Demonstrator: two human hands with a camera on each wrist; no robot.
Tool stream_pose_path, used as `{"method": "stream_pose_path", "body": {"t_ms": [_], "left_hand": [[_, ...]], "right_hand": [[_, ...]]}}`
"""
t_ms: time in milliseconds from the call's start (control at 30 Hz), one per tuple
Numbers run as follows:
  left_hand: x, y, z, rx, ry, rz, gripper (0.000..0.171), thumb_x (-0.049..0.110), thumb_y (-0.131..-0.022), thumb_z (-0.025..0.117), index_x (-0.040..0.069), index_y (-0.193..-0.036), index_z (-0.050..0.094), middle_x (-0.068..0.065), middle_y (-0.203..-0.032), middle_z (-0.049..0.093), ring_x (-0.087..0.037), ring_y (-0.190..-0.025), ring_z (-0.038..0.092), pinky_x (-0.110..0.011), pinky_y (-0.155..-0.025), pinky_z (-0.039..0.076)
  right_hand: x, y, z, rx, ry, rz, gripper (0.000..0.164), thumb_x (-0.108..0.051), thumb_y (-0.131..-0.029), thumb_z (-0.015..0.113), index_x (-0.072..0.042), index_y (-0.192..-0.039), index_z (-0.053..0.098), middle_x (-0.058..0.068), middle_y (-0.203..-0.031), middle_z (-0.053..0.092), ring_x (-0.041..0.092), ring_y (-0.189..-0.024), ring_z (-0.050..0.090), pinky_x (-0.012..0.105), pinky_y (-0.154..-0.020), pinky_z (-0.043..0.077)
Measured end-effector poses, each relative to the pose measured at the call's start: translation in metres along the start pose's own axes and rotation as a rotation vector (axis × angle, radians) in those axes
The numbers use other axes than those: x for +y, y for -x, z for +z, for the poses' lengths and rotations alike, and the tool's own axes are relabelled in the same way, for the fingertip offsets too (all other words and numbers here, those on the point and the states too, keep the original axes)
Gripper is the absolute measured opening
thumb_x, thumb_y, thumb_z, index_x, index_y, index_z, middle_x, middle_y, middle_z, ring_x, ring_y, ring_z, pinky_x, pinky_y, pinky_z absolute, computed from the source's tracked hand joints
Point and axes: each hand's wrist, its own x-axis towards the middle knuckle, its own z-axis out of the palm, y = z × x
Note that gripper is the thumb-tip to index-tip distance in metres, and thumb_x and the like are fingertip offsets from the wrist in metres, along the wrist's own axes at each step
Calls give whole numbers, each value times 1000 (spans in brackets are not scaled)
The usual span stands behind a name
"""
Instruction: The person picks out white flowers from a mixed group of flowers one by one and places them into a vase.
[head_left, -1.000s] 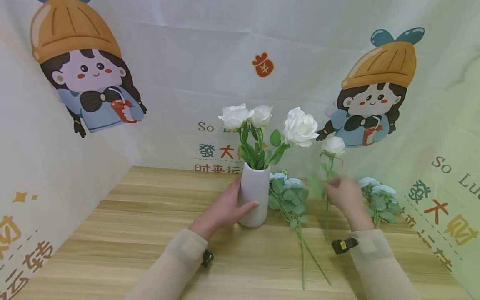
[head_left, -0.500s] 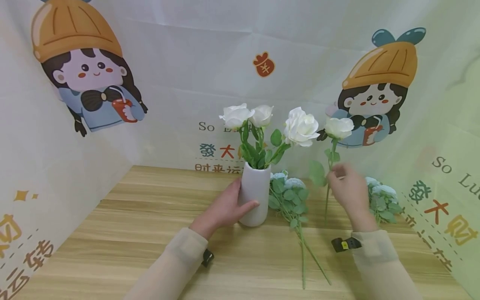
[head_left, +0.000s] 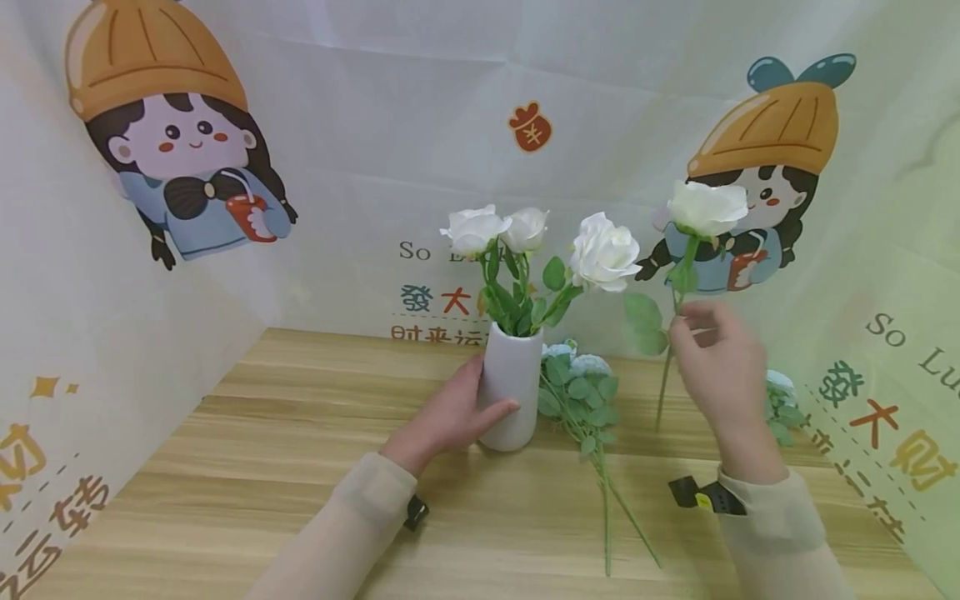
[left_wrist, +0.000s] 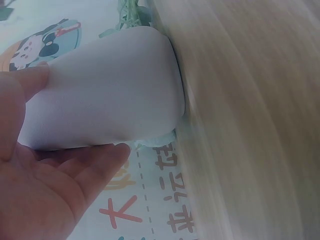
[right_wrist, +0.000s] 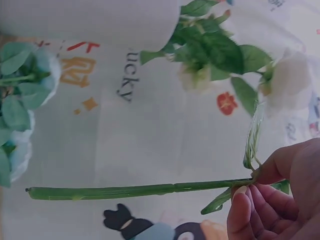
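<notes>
A white vase (head_left: pixel 512 392) stands upright on the table, with three white roses (head_left: pixel 604 252) leaning out of its mouth. My left hand (head_left: pixel 453 410) holds the vase from its left side; in the left wrist view the thumb and fingers lie round the pale body (left_wrist: pixel 110 90). To the right of the vase, my right hand (head_left: pixel 716 358) pinches another white rose (head_left: pixel 707 208) by its green stem. The right wrist view shows thumb and fingertips on the stem (right_wrist: pixel 135 191) beside a leaf, its cut end pointing away from the hand. That rose's bloom is upright, above the hand.
Pale blue flowers (head_left: pixel 589 367) with long stems lie on the wooden table (head_left: pixel 247 467) right of the vase. More blue flowers (head_left: pixel 782 398) lie further right, partly hidden behind the right hand. A printed cloth (head_left: pixel 360 125) rises behind and along both sides.
My right hand has lifted the rose up and slightly right, and its bloom now stands higher. The left hand and the vase have stayed in place.
</notes>
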Motion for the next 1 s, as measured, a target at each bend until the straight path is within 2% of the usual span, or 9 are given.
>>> {"method": "stream_pose_path", "body": {"t_ms": [133, 267, 567, 767, 900, 1000], "left_hand": [[0, -1, 1, 2, -1, 1, 85, 45, -92, 70, 7, -152, 23, -11, -138, 45, -20, -119, 47, -46, -101, 45], [0, -1, 1, 5, -8, 1, 86, 45, -92, 70, 6, -152, 22, -11, -138, 44, -20, -119, 47, -46, -101, 45], [-1, -1, 1, 8, -11, 3, 86, 44, -92, 71, 5, -152, 23, -12, -138, 45, -21, -119, 48, -47, -100, 45], [-1, -1, 1, 8, -9, 5, 84, 43, -92, 71, 5, -151, 25, -11, -136, 46, -21, -118, 49, -46, -100, 46], [-1, -1, 1, 6, -14, 1, 84, 43, -92, 71, 5, -151, 25, -11, -135, 47, -21, -116, 49, -46, -99, 46], [-1, -1, 2, 7, -13, 2, 84, 43, -92, 71, 5, -151, 25, -11, -135, 47, -21, -116, 50, -46, -99, 46]], "right_hand": [[-13, 6, -8, 54, -33, -44, 24, -24, -95, 56, -9, -110, 69, 0, -95, 67, 11, -77, 57, 22, -57, 47], [-24, 12, -13, 93, -85, -92, 20, -18, -94, 59, -7, -107, 70, -1, -92, 67, 10, -74, 58, 15, -60, 46], [-43, 24, -21, 141, -228, -165, 13, -7, -90, 65, -6, -101, 71, -4, -84, 66, 13, -71, 58, 16, -60, 47], [-53, 32, -23, 88, -306, -223, 13, -2, -88, 67, -2, -101, 70, 0, -82, 65, 15, -70, 58, 14, -60, 49], [-60, 38, -20, 19, -430, -297, 15, 5, -86, 65, 4, -101, 67, 6, -83, 66, 17, -72, 59, 15, -62, 52], [-65, 42, -15, -26, -482, -368, 15, 7, -86, 64, 6, -100, 66, 10, -84, 65, 16, -72, 60, 15, -64, 53]]}}
